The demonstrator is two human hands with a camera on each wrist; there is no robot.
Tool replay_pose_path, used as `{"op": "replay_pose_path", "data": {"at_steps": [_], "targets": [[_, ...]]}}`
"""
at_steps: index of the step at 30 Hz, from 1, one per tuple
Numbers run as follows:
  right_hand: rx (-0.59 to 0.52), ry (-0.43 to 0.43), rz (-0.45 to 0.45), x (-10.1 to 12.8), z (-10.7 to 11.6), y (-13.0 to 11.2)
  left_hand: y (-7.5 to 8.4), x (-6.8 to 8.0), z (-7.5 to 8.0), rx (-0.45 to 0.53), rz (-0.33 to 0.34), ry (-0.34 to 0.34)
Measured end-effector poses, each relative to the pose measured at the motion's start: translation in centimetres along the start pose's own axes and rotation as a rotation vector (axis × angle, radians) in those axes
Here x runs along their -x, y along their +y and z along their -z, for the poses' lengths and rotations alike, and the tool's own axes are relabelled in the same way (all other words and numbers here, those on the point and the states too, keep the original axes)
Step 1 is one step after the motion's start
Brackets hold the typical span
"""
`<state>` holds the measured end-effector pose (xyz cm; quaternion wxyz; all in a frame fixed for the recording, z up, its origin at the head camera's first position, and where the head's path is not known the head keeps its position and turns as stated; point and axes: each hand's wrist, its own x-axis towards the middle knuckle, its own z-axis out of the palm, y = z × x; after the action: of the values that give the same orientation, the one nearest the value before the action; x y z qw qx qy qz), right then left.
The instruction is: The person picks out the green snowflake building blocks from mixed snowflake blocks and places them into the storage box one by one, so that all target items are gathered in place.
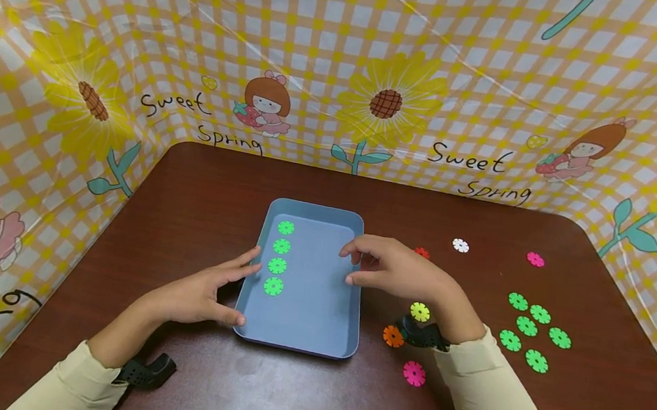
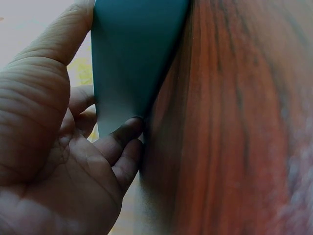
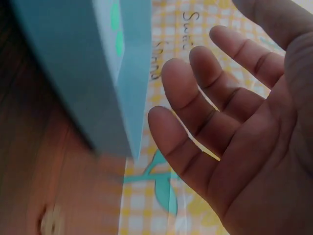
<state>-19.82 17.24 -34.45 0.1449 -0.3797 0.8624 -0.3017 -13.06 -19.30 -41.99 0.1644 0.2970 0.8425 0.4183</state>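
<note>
A blue-gray tray [image 1: 316, 296] sits on a dark wooden tabletop [image 1: 203, 213]; four green notched discs [image 1: 278, 265] lie inside, in a column along its left side. The person's left hand [image 1: 192, 294], fingers spread apart, touches the tray's left wall. The right hand [image 1: 396, 268] is at the right rim, its fingers loosely bent, apart and holding nothing. To the right of the tray lie six loose green discs [image 1: 527, 326], plus white [image 1: 460, 245], yellow [image 1: 420, 311], orange [image 1: 393, 336], red and pink ones. A yellow-checked cloth [image 1: 322, 26] hangs behind.
</note>
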Motion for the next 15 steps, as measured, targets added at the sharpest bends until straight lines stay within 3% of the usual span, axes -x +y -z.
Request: {"op": "replay_pose_path", "data": {"at_steps": [4,15], "targets": [[0.023,0.014,-0.058,2.1,0.8,1.4,0.0,0.0,0.0,-0.001,0.007,0.004],[0.083,0.084,-0.097,8.9,1.7,4.7,0.0,0.0,-0.1,-0.014,0.011,0.006]]}}
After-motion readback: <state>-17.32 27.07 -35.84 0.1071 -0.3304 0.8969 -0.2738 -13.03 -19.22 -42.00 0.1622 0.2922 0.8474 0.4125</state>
